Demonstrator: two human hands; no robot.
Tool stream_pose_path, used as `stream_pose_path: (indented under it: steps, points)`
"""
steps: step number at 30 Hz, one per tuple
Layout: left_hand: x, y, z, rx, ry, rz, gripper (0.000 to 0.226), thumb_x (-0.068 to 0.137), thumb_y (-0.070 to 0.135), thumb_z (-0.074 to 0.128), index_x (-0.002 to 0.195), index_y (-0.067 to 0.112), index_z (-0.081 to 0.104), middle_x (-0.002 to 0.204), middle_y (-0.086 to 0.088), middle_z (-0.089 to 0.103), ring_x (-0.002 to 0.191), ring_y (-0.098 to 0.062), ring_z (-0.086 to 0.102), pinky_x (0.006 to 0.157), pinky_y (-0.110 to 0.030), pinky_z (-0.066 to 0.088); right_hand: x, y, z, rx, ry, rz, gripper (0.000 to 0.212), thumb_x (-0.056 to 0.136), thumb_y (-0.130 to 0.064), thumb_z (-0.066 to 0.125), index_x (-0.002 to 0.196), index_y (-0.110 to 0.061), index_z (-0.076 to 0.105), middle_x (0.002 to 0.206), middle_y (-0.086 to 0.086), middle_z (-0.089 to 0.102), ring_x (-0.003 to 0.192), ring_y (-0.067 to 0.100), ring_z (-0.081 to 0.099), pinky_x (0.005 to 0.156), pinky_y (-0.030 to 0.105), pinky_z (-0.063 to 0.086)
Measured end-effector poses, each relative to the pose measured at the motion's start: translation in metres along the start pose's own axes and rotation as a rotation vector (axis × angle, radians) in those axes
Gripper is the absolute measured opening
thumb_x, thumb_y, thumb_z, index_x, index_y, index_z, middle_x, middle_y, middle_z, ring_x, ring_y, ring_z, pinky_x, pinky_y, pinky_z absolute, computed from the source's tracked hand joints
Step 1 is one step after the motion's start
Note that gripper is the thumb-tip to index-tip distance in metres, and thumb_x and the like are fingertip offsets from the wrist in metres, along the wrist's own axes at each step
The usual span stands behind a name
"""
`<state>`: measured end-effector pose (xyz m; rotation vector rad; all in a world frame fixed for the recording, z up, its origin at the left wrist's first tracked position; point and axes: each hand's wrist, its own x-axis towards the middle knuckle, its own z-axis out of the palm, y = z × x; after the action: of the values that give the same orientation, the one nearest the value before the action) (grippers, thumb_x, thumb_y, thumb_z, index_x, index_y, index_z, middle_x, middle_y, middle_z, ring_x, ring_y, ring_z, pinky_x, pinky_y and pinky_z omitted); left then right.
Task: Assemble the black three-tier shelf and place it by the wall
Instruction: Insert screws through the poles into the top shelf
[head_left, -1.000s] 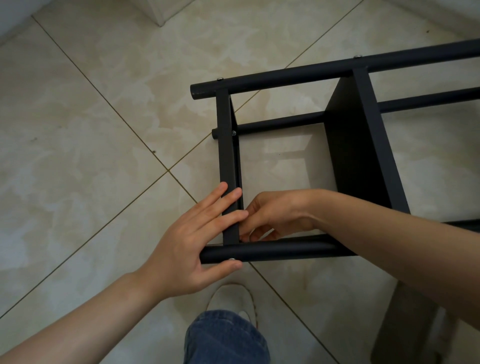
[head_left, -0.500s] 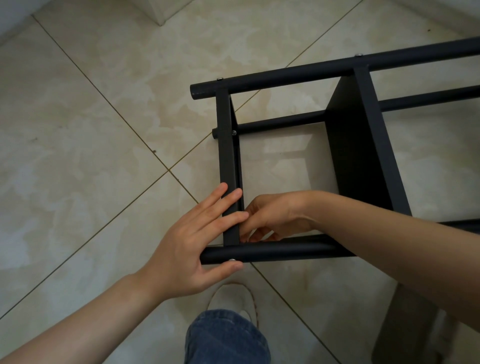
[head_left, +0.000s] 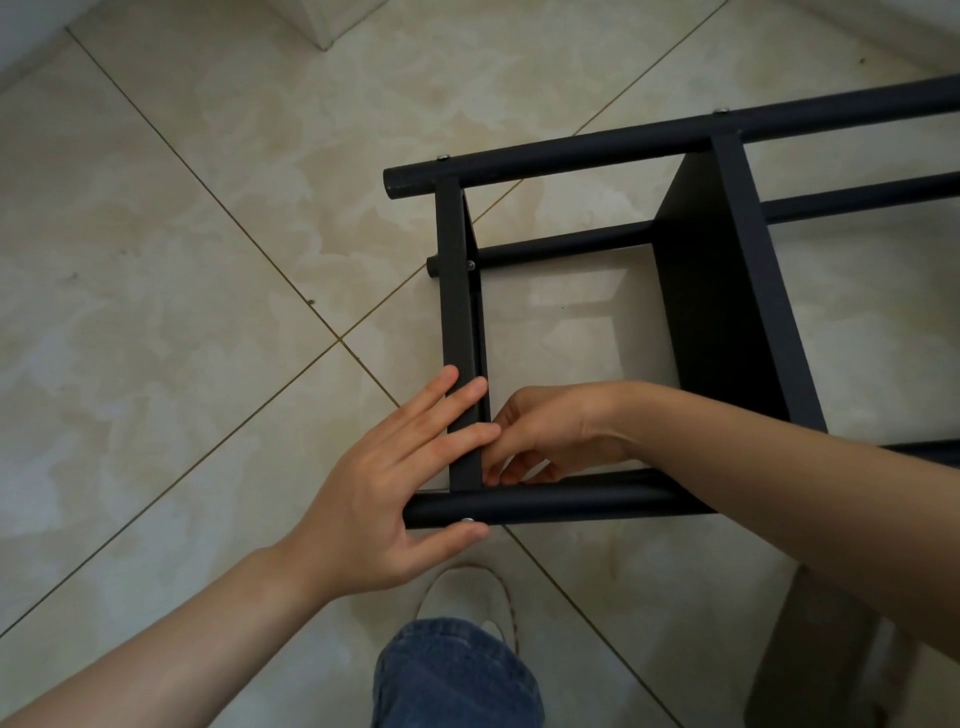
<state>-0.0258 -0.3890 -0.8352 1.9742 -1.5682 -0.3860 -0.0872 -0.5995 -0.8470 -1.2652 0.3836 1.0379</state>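
In the head view, the black metal three-tier shelf lies on its side on the beige marble-pattern tiled floor, to the right of the middle of the picture. Its long round tubes run from left to right. The far tube carries two small silver screw heads on top, and the near tube is just in front of the person. The flat end board joins these two tubes at the left, and a wider middle board stands further right.

The left hand is spread out. Its straight fingers rest across the lower part of the end board, and the thumb lies under the near tube, just beside a silver screw head.

The right hand reaches inside the frame, into the corner where the end board meets the near tube. Its fingers are curled there, but I cannot tell if they pinch some small part.

Below the hands, a white shoe stands on the floor, and a knee in blue jeans is at the bottom edge.
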Motion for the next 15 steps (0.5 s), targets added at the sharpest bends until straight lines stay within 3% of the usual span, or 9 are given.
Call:
stream_pose_path:
  steps: [4, 9, 15]
  points:
    - [0.0003, 0.0003, -0.0003, -0.001, -0.001, -0.007, 0.062, 0.094, 0.053, 0.062, 0.143, 0.016, 0.053, 0.162, -0.005, 0.036, 0.154, -0.027, 0.024, 0.123, -0.035, 0.027, -0.0027, -0.0001, -0.0022, 0.014, -0.036, -0.001, 0.014, 0.089, -0.020, 0.067, 0.080, -0.021, 0.078, 0.089, 0.000, 0.071, 0.090, 0.016, 0.064, 0.088, 0.032, 0.050]
    - [0.0005, 0.0011, 0.0003, -0.006, 0.004, -0.003, 0.062, 0.092, 0.050, 0.065, 0.141, 0.013, 0.055, 0.161, -0.007, 0.037, 0.154, -0.028, 0.025, 0.123, -0.035, 0.028, 0.0018, -0.0008, 0.0010, -0.006, 0.011, 0.012, 0.010, 0.089, -0.018, 0.067, 0.095, -0.014, 0.073, 0.091, 0.002, 0.070, 0.090, 0.017, 0.063, 0.089, 0.033, 0.050]
    - [0.0002, 0.0010, 0.0007, -0.008, 0.007, -0.005, 0.062, 0.092, 0.051, 0.065, 0.142, 0.015, 0.054, 0.161, -0.006, 0.037, 0.154, -0.027, 0.025, 0.123, -0.034, 0.027, 0.0003, 0.0000, -0.0016, 0.020, 0.019, 0.015, 0.012, 0.090, -0.017, 0.067, 0.097, -0.009, 0.074, 0.091, 0.004, 0.070, 0.090, 0.017, 0.062, 0.089, 0.031, 0.049]
